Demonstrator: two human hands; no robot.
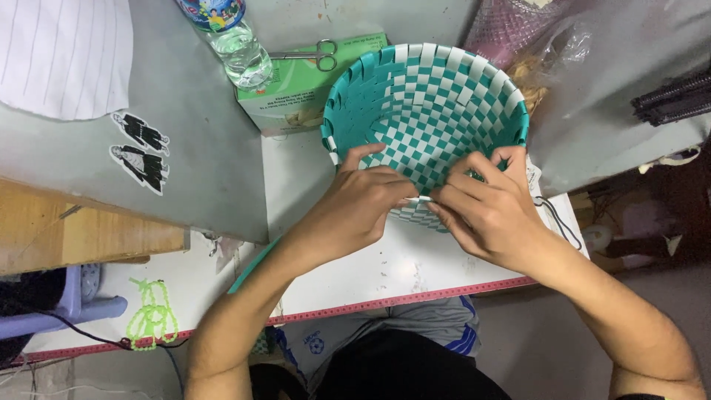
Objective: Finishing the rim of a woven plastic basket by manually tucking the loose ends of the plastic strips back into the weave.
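Fingers of both hands pinch at the near rim of a woven basket, centre of frame. Left hand closed over the rim, thumb and forefinger nipping a white strip end; right hand also curled shut, fingertips meeting the same strip from the other side. Basket sits tilted toward the camera on the white tabletop, mouth facing up and out, centre-upper frame.

To do this well, my judgement: keep the strip flat, not twisted, pull it snug under the crossing band, brace the rim with the other hand so the weave does not gape.

Left to right. Upper left: white pinstriped fabric, soft, folded. Below it two black-and-white figure stickers on a grey metal surface, matte, scuffed. Lower left: neon green beaded string, knotted. Red measuring tape runs along the table edge. Top, left of centre: clear plastic water bottle, ribbed, lying over a green cardboard box; steel scissors on the box. Basket is flat plastic strapping, teal and white, checker weave, glossy, stiff, round bowl shape, teal-heavy left wall. Upper right: crinkled clear plastic bag, pinkish mesh inside. Far right: dark ribbed object, cannot tell what.
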